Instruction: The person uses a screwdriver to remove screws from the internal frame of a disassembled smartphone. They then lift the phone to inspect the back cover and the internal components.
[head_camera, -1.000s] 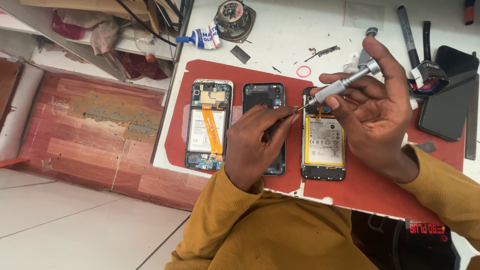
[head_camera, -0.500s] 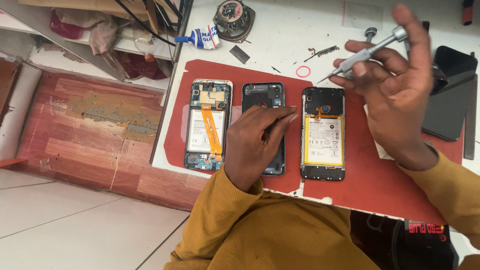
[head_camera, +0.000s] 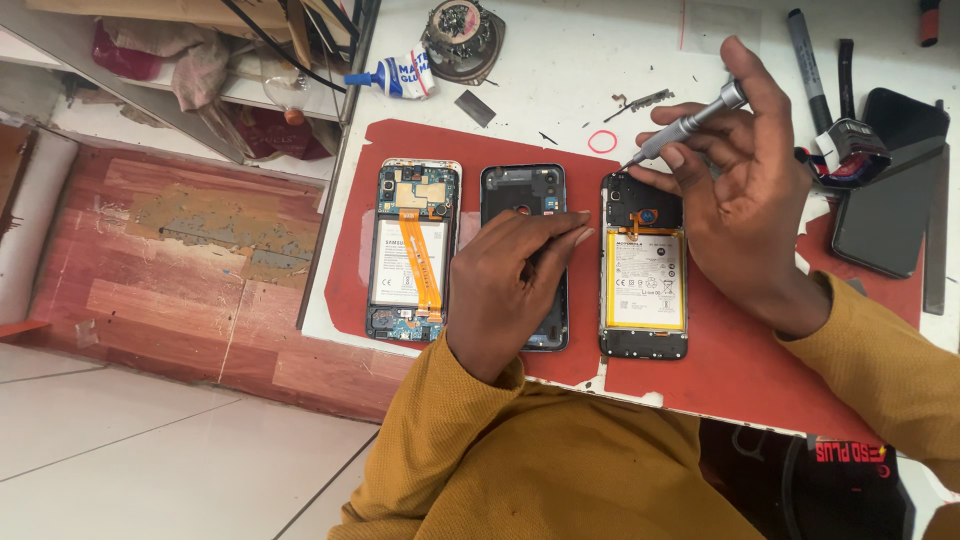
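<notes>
Three opened phones lie side by side on a red mat. My left hand rests on the middle phone, fingers bent, covering its lower half. My right hand grips a silver precision screwdriver, whose tip points down at the top left corner of the right phone, which shows a white battery framed in yellow. The left phone shows a circuit board, a white battery and an orange ribbon cable; neither hand touches it.
A white worktable carries a glue tube, a round metal part, a small pink ring, dark tools and a black phone at the right. A cluttered shelf and tiled floor lie to the left.
My right hand lifted the screwdriver away from the right phone toward the upper right, then brought it back down so its tip is at that phone's top corner. The left hand stayed put.
</notes>
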